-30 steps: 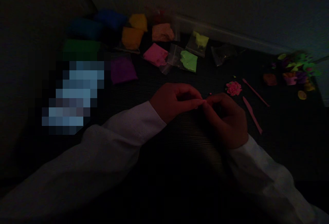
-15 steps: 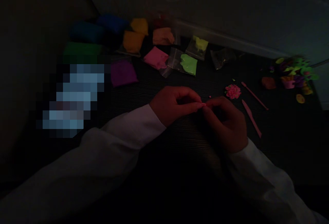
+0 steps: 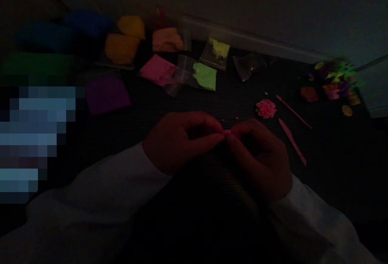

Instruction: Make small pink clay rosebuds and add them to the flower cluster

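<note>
A small piece of pink clay (image 3: 226, 132) is pinched between my two hands above the dark table. My left hand (image 3: 184, 138) grips its left end with thumb and forefinger. On the other end, the thumb and forefinger of my right hand (image 3: 262, 155) are closed. Just beyond the fingertips lie tiny pink clay crumbs (image 3: 237, 118). A pink clay flower (image 3: 266, 108) with bits of green at its edge sits past my right hand. To its right are a thin pink modelling stick (image 3: 293, 111) and a pink clay knife (image 3: 292, 142).
Along the back lie bags of clay: purple (image 3: 107, 94), orange (image 3: 121, 49), pink (image 3: 157, 70), light green (image 3: 205, 76) and yellow (image 3: 220, 48). Small colourful clay figures (image 3: 339, 84) cluster at the far right. A pixelated bright patch (image 3: 36, 126) covers the left. The room is dim.
The view has shifted, so the bags and the bright patch sit further left. Both hands still pinch the pink clay, which shows a bit more. Another crumb is visible near the fingertips.
</note>
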### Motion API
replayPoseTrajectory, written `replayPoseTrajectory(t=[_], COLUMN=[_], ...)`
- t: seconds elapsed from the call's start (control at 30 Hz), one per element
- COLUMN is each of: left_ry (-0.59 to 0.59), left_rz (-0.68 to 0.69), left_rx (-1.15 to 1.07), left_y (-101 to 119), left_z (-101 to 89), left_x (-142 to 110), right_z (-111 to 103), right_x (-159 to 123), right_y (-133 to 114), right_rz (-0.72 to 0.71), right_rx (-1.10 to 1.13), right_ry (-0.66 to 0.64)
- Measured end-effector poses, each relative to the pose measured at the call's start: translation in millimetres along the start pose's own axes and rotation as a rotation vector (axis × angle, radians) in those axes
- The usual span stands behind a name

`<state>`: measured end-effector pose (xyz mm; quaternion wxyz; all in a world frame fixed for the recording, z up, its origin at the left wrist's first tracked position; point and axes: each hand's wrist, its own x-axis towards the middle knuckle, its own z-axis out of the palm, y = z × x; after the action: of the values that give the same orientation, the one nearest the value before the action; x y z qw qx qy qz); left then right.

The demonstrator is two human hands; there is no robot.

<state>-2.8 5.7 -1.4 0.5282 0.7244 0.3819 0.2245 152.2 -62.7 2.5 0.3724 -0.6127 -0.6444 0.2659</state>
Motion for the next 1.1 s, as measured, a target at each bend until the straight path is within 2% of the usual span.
replayPoseTrajectory(t=[0.3, 0.7, 1.1], left_ry=[0.019, 0.030, 0.032], left_rz=[0.001, 0.001, 0.000], left_rx=[-0.001, -0.023, 0.001], left_y=[1.3, 1.8, 1.8], left_z=[1.5, 2.3, 3.8], left_x=[-2.9, -4.1, -4.7], right_z=[-1.9, -1.0, -1.3], right_x=[0.1, 0.7, 0.8], right_y=[-2.8, -1.3, -1.1], right_rz=[0.025, 0.009, 0.003], right_rx=[0.003, 0.022, 0.017], right_ry=[-0.039, -0.006, -0.033])
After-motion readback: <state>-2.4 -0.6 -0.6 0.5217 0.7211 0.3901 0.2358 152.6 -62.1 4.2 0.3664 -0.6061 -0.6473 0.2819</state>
